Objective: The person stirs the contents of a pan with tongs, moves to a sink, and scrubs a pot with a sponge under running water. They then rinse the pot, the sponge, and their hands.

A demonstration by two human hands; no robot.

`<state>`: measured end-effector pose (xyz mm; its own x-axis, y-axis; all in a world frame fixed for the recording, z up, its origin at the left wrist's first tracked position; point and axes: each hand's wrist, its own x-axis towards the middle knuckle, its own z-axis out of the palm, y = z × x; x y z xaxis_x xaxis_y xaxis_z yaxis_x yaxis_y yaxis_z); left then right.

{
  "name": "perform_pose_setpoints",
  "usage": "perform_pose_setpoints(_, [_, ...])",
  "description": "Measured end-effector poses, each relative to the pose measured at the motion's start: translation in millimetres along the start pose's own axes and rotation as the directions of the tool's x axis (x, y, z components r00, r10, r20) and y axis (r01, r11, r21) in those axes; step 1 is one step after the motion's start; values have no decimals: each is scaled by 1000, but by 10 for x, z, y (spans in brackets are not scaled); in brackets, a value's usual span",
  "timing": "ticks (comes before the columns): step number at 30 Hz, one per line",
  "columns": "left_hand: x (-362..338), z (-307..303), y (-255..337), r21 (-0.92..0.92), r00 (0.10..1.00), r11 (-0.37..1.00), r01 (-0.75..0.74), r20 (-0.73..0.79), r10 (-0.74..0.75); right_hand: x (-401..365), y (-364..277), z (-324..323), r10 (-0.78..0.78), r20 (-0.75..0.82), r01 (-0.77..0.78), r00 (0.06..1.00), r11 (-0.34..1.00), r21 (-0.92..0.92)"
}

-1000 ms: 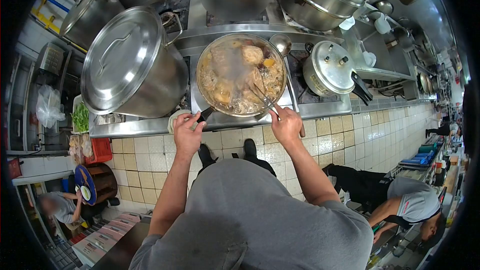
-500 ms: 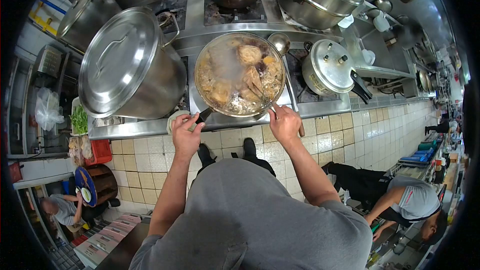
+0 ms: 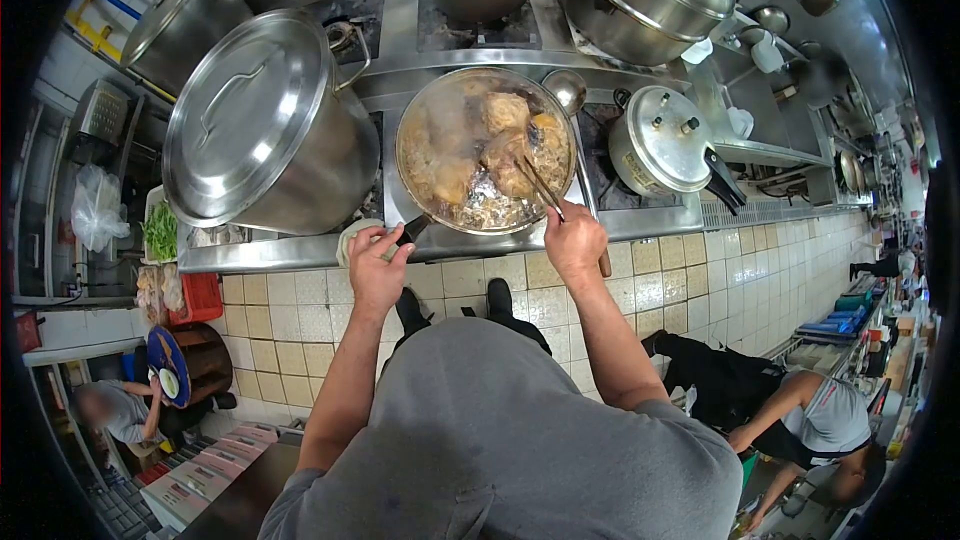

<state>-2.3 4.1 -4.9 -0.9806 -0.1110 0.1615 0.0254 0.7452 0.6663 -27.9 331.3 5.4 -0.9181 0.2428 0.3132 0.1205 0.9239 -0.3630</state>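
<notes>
1. Stove: the smooth stainless-steel stove (image 3: 250, 260) bears a wide, round metal pan (image 3: 398, 155) at its front, between a tall, lidded steel stockpot (image 3: 325, 165) and a silver pressure cooker (image 3: 660, 140) with black fittings.
2. Pan contents: glossy brown broth (image 3: 480, 192) bubbles beneath steam; large, rough, golden-brown chunks (image 3: 508, 112) protrude near the centre and right.
3. Right hand (image 3: 577, 243): its fingers are closed on thin, dark chopsticks (image 3: 541, 183), whose tips, narrowly apart, meet a chunk.
4. Left hand (image 3: 378, 275): its fingers are partly curled, narrowly spaced, beside the black pan handle (image 3: 414, 229) and a crumpled pale cloth (image 3: 345, 244); whether they grip either cannot be told.
5. Ladle: a round-bowled metal ladle (image 3: 566, 90) lies just right of the pan.
6. Writing: print on the pressure cooker's side and on the pink-and-white boxes (image 3: 205, 475) is too small to read.
</notes>
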Motion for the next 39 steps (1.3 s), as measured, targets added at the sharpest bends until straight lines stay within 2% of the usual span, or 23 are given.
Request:
perform_pose_setpoints(3, [0,10,-11,2,1000,1000,-21,-13,21,-43,-46,-1,13,-10,-14,1000,1000,-12])
perform_pose_setpoints(6, [3,30,-32,8,998,999,-46,-39,46,-80,-57,36,-38,-41,38,998,999,-18])
perform_pose_setpoints(8, [1,34,-43,-3,998,999,-42,-37,42,-72,-101,40,-48,37,49,998,999,-12])
perform_pose_setpoints(12, [6,31,-49,-4,999,999,-39,-25,39,49,-217,-13,-64,47,64,997,998,-9])
perform_pose_setpoints(17, [3,13,-9,-15,999,999,-34,-25,34,192,-194,-27,-195,82,198,977,979,-42])
perform_pose_setpoints(21, [-3,50,-73,-8,998,999,-36,-41,36,342,-243,-175,-208,100,214,973,976,-51])
perform_pose_setpoints(24, [-13,42,-93,5,997,998,-55,-62,55,417,-266,-279,-148,179,162,973,984,-70])
perform_pose_setpoints(27, [-19,30,-57,-9,998,999,-37,-53,36,488,-256,-407,-17,300,31,954,999,-41])
perform_pose_setpoints(28, [-18,16,-27,-10,999,1000,-27,-47,27,509,-221,-411,-23,302,37,953,998,-42])
perform_pose_setpoints(31, [-19,-9,3,-3,999,1000,-8,-37,8,610,-199,-497,118,391,-127,913,992,-3])
perform_pose_setpoints(34, [-17,-32,32,-2,1000,1000,5,-25,-5,751,-42,-442,119,350,-155,929,985,77])
perform_pose_setpoints(35, [-16,-39,39,-9,1000,1000,9,-18,-9,832,4,-444,157,376,-195,913,979,66])
perform_pose_setpoints(39, [-13,-17,11,-18,1000,1000,8,-23,-8,1175,189,-291,121,420,-192,899,973,129])
